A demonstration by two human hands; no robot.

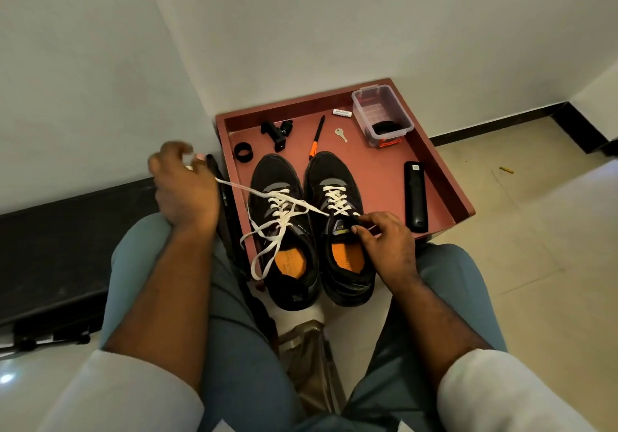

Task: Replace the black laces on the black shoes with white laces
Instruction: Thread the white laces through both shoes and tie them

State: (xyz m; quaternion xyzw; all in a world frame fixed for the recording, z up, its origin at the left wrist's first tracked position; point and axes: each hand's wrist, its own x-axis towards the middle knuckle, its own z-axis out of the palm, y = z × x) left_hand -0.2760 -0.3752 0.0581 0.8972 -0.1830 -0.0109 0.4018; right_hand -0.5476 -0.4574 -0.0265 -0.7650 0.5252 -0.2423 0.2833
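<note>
1. Head view: two black shoes (312,231) were seen on a red tray (444,194), heels overhanging its edge.
2. A white lace (254,192) was pulled taut by the left hand (182,186); its grasping fingers were blurred.
3. The right shoe's tongue was pinched by the right hand (388,244).

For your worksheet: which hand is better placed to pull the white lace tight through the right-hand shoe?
Left. The left hand already grips the white lace stretched taut; the right hand steadies the shoe.

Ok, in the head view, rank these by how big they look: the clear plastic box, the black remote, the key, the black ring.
1. Clear plastic box
2. Black remote; long but narrow, so close to the box
3. Black ring
4. Key
</note>
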